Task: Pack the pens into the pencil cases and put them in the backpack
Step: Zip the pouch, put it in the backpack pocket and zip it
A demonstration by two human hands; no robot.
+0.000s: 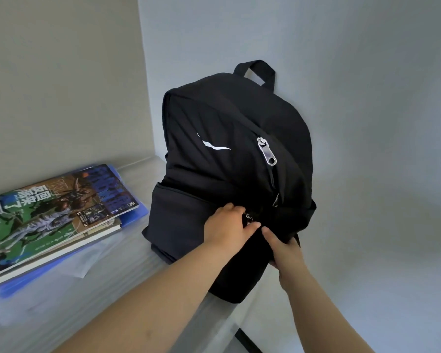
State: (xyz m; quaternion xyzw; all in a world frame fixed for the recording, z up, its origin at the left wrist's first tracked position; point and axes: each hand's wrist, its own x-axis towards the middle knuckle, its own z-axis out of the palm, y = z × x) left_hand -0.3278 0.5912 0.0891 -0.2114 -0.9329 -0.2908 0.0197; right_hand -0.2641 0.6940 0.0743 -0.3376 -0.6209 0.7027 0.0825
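Pale walls meet in a corner behind the worktop (61,309), which seems wrapped in a cloudy plastic sheet. Your black backpack (229,174) stands upright on it, near its right edge, leaning back toward the wall, with a stack of magazines (54,215) just beside it on the left. Your left hand (227,225) is closed on the fabric at a small zip pull low on the front, and your right hand (285,253) pinches the cloth just right of it, fingers curled shut. Judging by its folds, the bag is soft and light and will sag when pulled, so bracing the fabric beside the zip, as you do, looks the sensible hold. A large silver zip pull (267,151) hangs higher up. No pens or pencil cases are visible; whether they are inside the bag cannot be told, nor whether the lower zip is open or shut under your fingers
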